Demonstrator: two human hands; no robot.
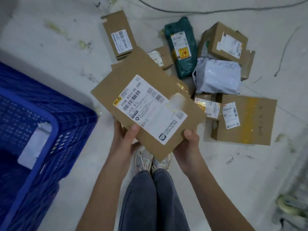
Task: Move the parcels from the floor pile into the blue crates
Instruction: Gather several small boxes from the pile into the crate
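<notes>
I hold a flat brown cardboard envelope parcel (133, 77) with a white shipping label, tilted, above my feet. My left hand (126, 132) grips its near left edge, thumb on top. My right hand (190, 140) grips its near right corner, thumb on top. A blue plastic crate (55, 130) stands at the left; a white parcel (35, 145) lies inside it. The floor pile lies beyond the envelope: a tall brown box (118, 34), a dark green bag (181, 47), a grey-white bag (218, 77), a brown box (225, 40) and a flat brown box (246, 119).
A second blue crate (18, 75) sits behind the first at the left edge. A cable (200, 11) runs across the floor at the top. A thin wire (283, 52) lies at the right. Small labelled boxes (206, 105) sit within the pile. Pale debris (290, 205) lies at the lower right.
</notes>
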